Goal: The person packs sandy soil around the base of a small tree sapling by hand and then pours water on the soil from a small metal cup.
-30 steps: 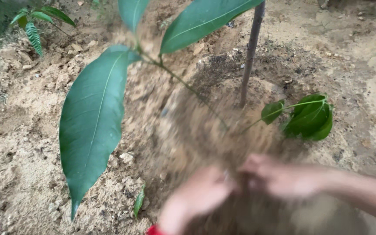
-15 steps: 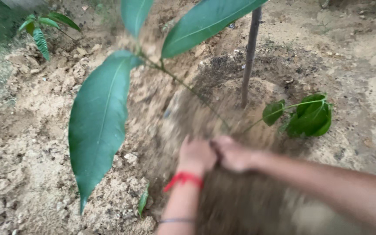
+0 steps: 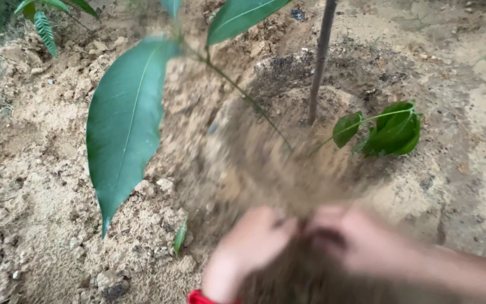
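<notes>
Landmark is the sapling stem (image 3: 319, 62), thin, grey-brown, upright, planted in a low mound of loose soil (image 3: 277, 152). Both hands sit below the stem, at the near edge of the mound, motion-blurred. Left hand (image 3: 251, 250) is below and left of the stem base, right hand (image 3: 355, 239) below and slightly right, fingertips meeting or nearly touching over the dirt. Fingers look curled down into the soil as if scooping or pushing it, but blur hides whether they actually close on a clump; cannot tell for either hand. Red wristband (image 3: 199, 296) shows at the left wrist, bottom edge. Blurred brown streak between hands and stem reads as soil in motion toward the stem base. Large green leaf (image 3: 127, 121) hangs left of the stem, close to the lens, on a thin side twig (image 3: 246, 95) running down toward the mound. Small leaf cluster (image 3: 392, 129) lies right of the stem base, low to the ground. Small fern (image 3: 43, 25) far upper left of the stem. Risks, as judgement: fast sweep of dirt may hit the thin twig and bend or snap it; soil may bury the low leaf cluster right of the stem; a hard push at the base may tilt the stem, since the mound looks loose and crumbly; the dry sandy ground (image 3: 35, 186) left of the stem may slide back and leave the base thinly covered.
</notes>
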